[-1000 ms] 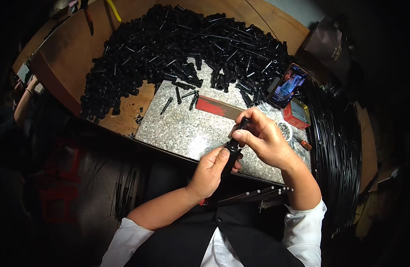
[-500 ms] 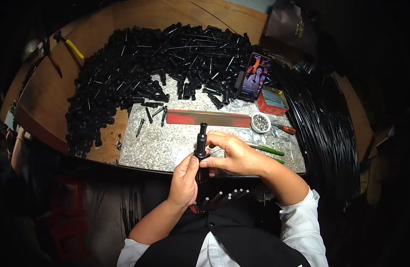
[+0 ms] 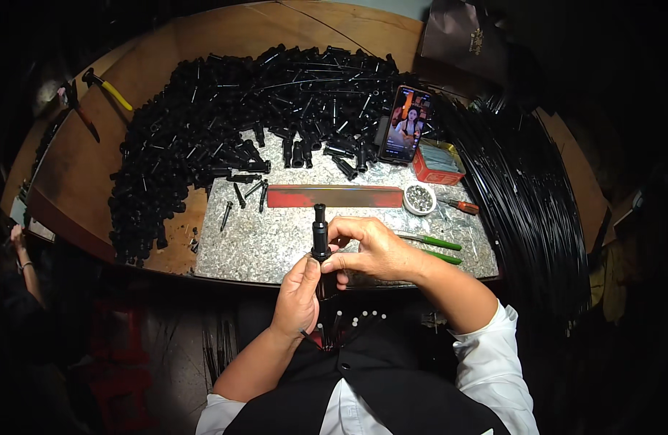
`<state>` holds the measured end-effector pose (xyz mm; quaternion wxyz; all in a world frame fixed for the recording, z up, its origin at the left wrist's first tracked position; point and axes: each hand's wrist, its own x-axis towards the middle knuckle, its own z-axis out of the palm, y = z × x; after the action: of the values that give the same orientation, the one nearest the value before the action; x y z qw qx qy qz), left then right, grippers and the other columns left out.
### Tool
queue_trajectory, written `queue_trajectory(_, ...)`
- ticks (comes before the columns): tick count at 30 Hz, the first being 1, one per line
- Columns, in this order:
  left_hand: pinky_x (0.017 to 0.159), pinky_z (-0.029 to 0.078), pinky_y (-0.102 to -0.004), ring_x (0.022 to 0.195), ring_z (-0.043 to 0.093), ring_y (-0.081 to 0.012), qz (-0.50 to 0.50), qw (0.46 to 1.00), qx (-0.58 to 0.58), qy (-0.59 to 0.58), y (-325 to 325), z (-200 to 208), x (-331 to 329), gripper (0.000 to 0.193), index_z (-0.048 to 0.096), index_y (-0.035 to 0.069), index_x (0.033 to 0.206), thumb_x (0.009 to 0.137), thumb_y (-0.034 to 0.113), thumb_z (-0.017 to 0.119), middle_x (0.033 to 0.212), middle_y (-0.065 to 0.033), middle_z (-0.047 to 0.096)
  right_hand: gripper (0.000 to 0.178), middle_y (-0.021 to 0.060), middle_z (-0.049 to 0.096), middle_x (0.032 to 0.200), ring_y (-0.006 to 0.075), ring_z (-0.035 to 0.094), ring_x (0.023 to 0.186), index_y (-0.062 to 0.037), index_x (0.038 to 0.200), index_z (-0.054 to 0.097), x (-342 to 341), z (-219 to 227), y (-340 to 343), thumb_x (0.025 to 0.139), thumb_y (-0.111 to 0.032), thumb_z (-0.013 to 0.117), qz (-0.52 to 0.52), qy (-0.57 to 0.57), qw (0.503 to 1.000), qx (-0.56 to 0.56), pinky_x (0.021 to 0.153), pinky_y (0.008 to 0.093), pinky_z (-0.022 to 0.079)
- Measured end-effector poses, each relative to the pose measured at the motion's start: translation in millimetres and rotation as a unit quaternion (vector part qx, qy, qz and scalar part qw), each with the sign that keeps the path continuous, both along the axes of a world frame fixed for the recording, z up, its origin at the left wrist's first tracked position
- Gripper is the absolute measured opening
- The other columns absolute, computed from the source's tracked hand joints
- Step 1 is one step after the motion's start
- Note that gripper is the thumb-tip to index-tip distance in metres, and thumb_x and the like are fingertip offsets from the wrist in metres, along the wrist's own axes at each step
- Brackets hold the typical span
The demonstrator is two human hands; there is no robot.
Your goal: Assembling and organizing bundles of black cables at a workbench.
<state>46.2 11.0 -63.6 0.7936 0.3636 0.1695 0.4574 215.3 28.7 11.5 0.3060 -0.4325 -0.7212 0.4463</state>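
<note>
A black stepped tubular part [image 3: 320, 235] stands nearly upright at the front edge of the work surface. My left hand [image 3: 297, 293] is closed round its lower portion, the thumb pressed below the collar. On the other side, my right hand [image 3: 370, 250] grips the same part, its thumb at the collar and its fingers curled against the tube. My fingers partly hide the lower end. Below my hands, several thin black rods with white tips [image 3: 355, 319] rise in front of my lap.
A big heap of black tubular parts [image 3: 225, 116] fills the back and left. A red-edged metal bar [image 3: 334, 196], a bowl of small metal pieces [image 3: 420, 198], a screwdriver [image 3: 463, 206], green-handled pliers [image 3: 439, 243], a phone [image 3: 406, 127], a red box [image 3: 439, 161] and black rods [image 3: 522, 196] lie around.
The black tubular part and both hands have shifted slightly left in the picture. Another person's hand has come into view at the far left.
</note>
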Motion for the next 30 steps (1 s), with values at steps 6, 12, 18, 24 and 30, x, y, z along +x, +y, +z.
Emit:
queue_trajectory(6, 0.078, 0.05, -0.0286, 0.088, 0.06, -0.0149, -0.009, 1.0, -0.008, 0.0, 0, 4, -5, 0.036, 0.049, -0.003, 0.12, 0.102, 0.026, 0.035, 0.104, -0.0089, 0.058, 0.041, 0.0003, 0.051, 0.079, 0.0061, 0.053, 0.061, -0.0017, 0.104, 0.049, -6, -23, -19, 0.076, -0.013, 0.077, -0.123, 0.04, 0.992, 0.001, 0.054, 0.0218, 0.048)
queue_trajectory(12, 0.1, 0.038, -0.0313, 0.112, 0.051, -0.0165, 0.049, 0.998, 0.035, 0.022, 0, -1, -4, 0.036, 0.048, -0.003, 0.125, 0.101, 0.023, 0.037, 0.121, -0.0099, 0.053, 0.041, -0.0019, 0.047, 0.073, 0.0047, 0.049, 0.057, -0.0044, 0.099, 0.04, -13, -67, -24, 0.079, -0.013, 0.075, -0.183, 0.155, 0.971, -0.019, 0.047, 0.0192, 0.041)
queue_trajectory(18, 0.103, 0.036, -0.0346, 0.119, 0.047, -0.0205, 0.057, 0.997, 0.041, 0.013, 6, -7, -9, 0.037, 0.052, -0.004, 0.122, 0.101, 0.024, 0.039, 0.129, -0.0135, 0.049, 0.027, 0.0001, 0.054, 0.063, 0.0071, 0.05, 0.043, -0.0035, 0.078, 0.055, -31, -44, -34, 0.092, -0.026, 0.059, -0.133, 0.25, 0.931, -0.231, 0.039, 0.0194, 0.038)
queue_trajectory(24, 0.106, 0.035, -0.0407, 0.125, 0.043, -0.0289, 0.028, 0.999, 0.032, -0.029, 7, -8, -11, 0.039, 0.053, -0.006, 0.12, 0.098, 0.025, 0.046, 0.131, -0.0181, 0.048, 0.027, -0.0006, 0.055, 0.064, 0.0062, 0.052, 0.044, -0.0037, 0.075, 0.055, -35, -47, -42, 0.094, -0.023, 0.057, -0.137, 0.252, 0.941, -0.18, 0.039, 0.0193, 0.038)
queue_trajectory(30, 0.105, 0.038, -0.0433, 0.124, 0.045, -0.0312, -0.009, 0.996, 0.006, -0.085, 10, -11, -12, 0.034, 0.053, -0.005, 0.12, 0.096, 0.019, 0.048, 0.13, -0.0192, 0.048, 0.024, 0.0007, 0.056, 0.066, 0.0067, 0.053, 0.045, -0.0023, 0.08, 0.059, -32, -47, -42, 0.094, -0.022, 0.057, -0.134, 0.257, 0.943, -0.163, 0.041, 0.0194, 0.04)
